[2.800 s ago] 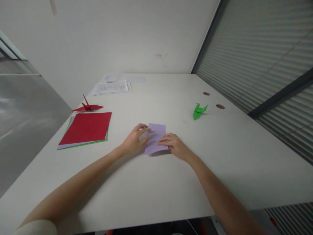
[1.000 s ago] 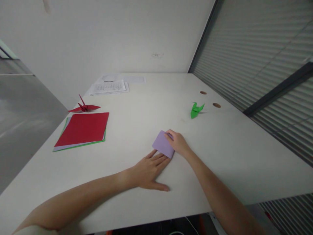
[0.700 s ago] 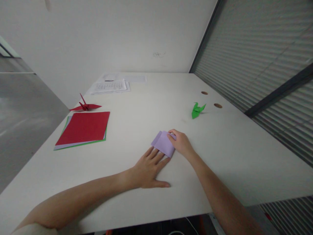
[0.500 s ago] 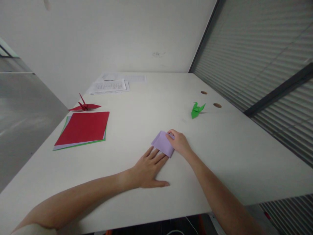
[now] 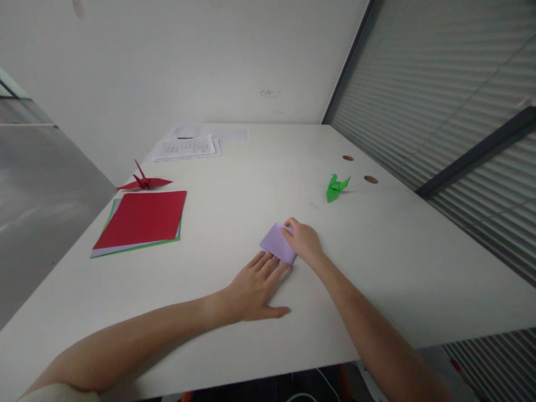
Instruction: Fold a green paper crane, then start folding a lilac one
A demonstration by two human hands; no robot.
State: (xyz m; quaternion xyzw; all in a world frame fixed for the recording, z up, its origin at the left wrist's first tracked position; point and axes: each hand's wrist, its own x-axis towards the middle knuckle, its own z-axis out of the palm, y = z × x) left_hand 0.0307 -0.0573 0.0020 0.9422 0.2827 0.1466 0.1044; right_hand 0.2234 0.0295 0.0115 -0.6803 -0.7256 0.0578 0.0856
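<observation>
A folded sheet of purple origami paper (image 5: 277,242) lies on the white table in front of me, turned at an angle. My right hand (image 5: 302,239) grips its right side between thumb and fingers, with the fingertips partly hidden behind the paper. Flat on the table, my left hand (image 5: 256,289) has its fingers stretched out and its thumb spread away. The left fingertips touch the paper's near edge; whether some reach under it I cannot tell.
At left, a red paper crane (image 5: 144,182) stands behind a stack of coloured paper (image 5: 142,220), red on top. A green paper crane (image 5: 336,188) is at right, near two round holes. Printed sheets (image 5: 186,147) lie at the back left. The table (image 5: 209,357) ends close to me.
The purple paper has been turned and folded smaller. My left hand has gone from holding its left edge to lying flat at the near edge; my right hand keeps its right side, pulled slightly away.
</observation>
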